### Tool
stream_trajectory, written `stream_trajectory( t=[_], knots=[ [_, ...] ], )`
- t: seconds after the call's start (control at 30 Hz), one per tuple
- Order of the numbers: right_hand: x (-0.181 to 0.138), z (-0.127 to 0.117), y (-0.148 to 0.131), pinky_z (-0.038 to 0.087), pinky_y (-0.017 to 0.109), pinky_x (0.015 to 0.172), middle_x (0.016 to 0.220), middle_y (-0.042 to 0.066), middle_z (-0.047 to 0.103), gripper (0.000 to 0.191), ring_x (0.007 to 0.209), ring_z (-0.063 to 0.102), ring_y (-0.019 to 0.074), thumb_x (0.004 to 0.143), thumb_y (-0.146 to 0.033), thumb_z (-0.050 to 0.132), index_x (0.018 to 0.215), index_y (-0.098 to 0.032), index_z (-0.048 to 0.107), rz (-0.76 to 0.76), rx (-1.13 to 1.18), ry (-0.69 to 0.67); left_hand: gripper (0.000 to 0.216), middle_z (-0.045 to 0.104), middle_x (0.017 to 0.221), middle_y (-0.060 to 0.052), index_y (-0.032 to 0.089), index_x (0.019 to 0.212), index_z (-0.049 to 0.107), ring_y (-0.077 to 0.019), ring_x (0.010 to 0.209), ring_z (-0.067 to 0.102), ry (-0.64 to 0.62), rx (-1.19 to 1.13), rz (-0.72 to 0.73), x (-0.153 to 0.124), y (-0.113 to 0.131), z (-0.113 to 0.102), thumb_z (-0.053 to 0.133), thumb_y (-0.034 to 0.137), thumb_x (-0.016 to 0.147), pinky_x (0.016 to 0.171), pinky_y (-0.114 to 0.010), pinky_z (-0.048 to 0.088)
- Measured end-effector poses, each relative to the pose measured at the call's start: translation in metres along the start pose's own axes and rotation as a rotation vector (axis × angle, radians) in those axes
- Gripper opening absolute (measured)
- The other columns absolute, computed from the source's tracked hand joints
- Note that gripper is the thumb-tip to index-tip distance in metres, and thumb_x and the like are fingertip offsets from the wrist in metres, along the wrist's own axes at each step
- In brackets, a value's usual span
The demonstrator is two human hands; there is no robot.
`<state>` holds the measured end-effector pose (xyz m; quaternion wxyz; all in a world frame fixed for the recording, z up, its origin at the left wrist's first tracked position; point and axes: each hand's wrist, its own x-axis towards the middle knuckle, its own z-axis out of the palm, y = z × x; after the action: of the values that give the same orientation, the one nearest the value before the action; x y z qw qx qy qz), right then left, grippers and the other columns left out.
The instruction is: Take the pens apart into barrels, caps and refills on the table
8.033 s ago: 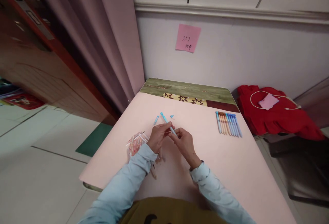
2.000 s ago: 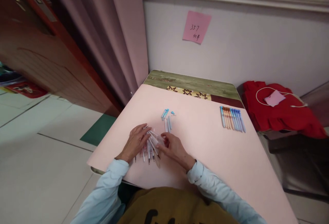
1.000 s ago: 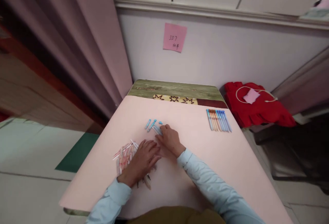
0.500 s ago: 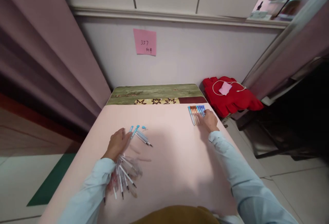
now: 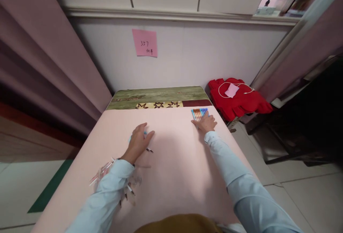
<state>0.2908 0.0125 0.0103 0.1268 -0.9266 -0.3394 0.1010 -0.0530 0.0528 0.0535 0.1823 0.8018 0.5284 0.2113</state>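
Resting my left hand (image 5: 139, 138) palm-down on the pink counter (image 5: 179, 165), left of centre. Grip open, fingers spread flat over the blue pen parts (image 5: 145, 132), which are mostly hidden beneath it. One dark pen tip (image 5: 149, 150) pokes out on the near right side of the palm.

My right hand (image 5: 205, 123) lies at the far right of the counter, fingers stretched out and laid on the near ends of the row of pens (image 5: 199, 111). Grip open, nothing clasped. The row is blue and orange barrels side by side, close to the far edge of the pink surface.

Loose refills (image 5: 103, 171) lie scattered near left, partly under my left sleeve (image 5: 107, 193). Right of the counter there is a red cloth (image 5: 243, 101) with a pink slip (image 5: 232, 90) on top. A pink note (image 5: 145, 42) is on the far wall.
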Motion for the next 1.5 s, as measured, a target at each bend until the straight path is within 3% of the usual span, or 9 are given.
stream_trajectory(
  t=[0.2, 0.37, 0.53, 0.8, 1.07, 1.23, 1.37, 1.5],
  knots=[
    [0.011, -0.007, 0.004, 0.029, 0.052, 0.103, 0.139, 0.025, 0.04, 0.116, 0.13, 0.036, 0.0404, 0.06, -0.07, 0.073, 0.149, -0.013, 0.024, 0.017, 0.039, -0.036, 0.057, 0.057, 0.132, -0.023, 0.009, 0.124, 0.056, -0.0349, 0.126, 0.051, -0.15, -0.198, -0.005, 0.006, 0.052, 0.042, 0.058, 0.044, 0.08, 0.106, -0.048, 0.038],
    [0.01, -0.003, 0.002, 0.035, 0.048, 0.104, 0.137, 0.024, 0.042, 0.103, 0.13, 0.039, 0.0367, 0.062, -0.06, 0.075, 0.141, -0.01, 0.033, -0.009, 0.084, -0.014, 0.045, 0.068, 0.108, -0.014, 0.014, 0.104, 0.063, -0.0279, 0.105, 0.061, -0.337, -0.652, -0.221, 0.015, 0.092, 0.072, 0.064, 0.048, 0.075, 0.089, -0.036, 0.045],
    [0.01, -0.003, -0.004, 0.042, 0.044, 0.1, 0.129, 0.023, 0.049, 0.077, 0.123, 0.047, 0.0353, 0.069, -0.049, 0.069, 0.129, -0.008, 0.046, -0.03, 0.046, -0.029, 0.041, 0.068, 0.097, -0.009, 0.015, 0.095, 0.064, -0.0241, 0.096, 0.062, -0.353, -0.805, -0.336, 0.021, 0.111, 0.086, 0.071, 0.045, 0.067, 0.079, -0.03, 0.044],
    [0.015, -0.003, -0.019, 0.049, 0.041, 0.092, 0.121, 0.024, 0.057, 0.07, 0.114, 0.058, 0.034, 0.065, -0.036, 0.072, 0.126, -0.007, 0.052, -0.088, -0.045, -0.124, 0.03, 0.066, 0.078, -0.004, 0.016, 0.082, 0.068, -0.0211, 0.077, 0.057, -0.418, -0.724, -0.244, -0.01, 0.088, 0.068, 0.066, 0.044, 0.071, 0.069, -0.031, 0.042],
    [-0.001, -0.008, -0.027, 0.05, 0.04, 0.086, 0.113, 0.022, 0.065, 0.053, 0.106, 0.064, 0.0337, 0.072, -0.031, 0.066, 0.12, -0.009, 0.059, -0.226, -0.159, -0.211, 0.035, 0.069, 0.086, -0.007, 0.015, 0.089, 0.071, -0.0216, 0.08, 0.06, -0.409, -0.79, -0.295, -0.043, 0.056, 0.041, 0.066, 0.046, 0.074, 0.072, -0.032, 0.044],
    [-0.037, -0.006, -0.036, 0.051, 0.035, 0.077, 0.101, 0.018, 0.07, 0.044, 0.096, 0.069, 0.0302, 0.072, -0.03, 0.067, 0.112, -0.012, 0.064, -0.366, -0.213, -0.277, 0.036, 0.06, 0.07, -0.002, 0.014, 0.082, 0.068, -0.0147, 0.066, 0.054, -0.392, -0.932, -0.379, -0.047, 0.05, 0.04, 0.069, 0.049, 0.072, 0.064, -0.028, 0.04],
    [-0.083, 0.002, -0.045, 0.049, 0.036, 0.083, 0.115, 0.02, 0.066, 0.039, 0.105, 0.065, 0.0305, 0.078, -0.027, 0.063, 0.115, -0.014, 0.064, -0.501, -0.229, -0.248, 0.037, 0.064, 0.079, -0.005, 0.013, 0.082, 0.065, -0.0134, 0.069, 0.058, -0.351, -1.116, -0.549, -0.046, 0.048, 0.044, 0.075, 0.047, 0.069, 0.068, -0.028, 0.044],
    [-0.113, 0.003, -0.057, 0.048, 0.038, 0.085, 0.113, 0.021, 0.068, 0.039, 0.106, 0.066, 0.032, 0.082, -0.028, 0.06, 0.117, -0.012, 0.063, -0.561, -0.226, -0.261, 0.037, 0.064, 0.087, -0.006, 0.015, 0.085, 0.061, -0.0131, 0.076, 0.061, -0.194, -1.261, -0.657, -0.048, 0.043, 0.045, 0.079, 0.043, 0.068, 0.074, -0.028, 0.048]
  ],
)
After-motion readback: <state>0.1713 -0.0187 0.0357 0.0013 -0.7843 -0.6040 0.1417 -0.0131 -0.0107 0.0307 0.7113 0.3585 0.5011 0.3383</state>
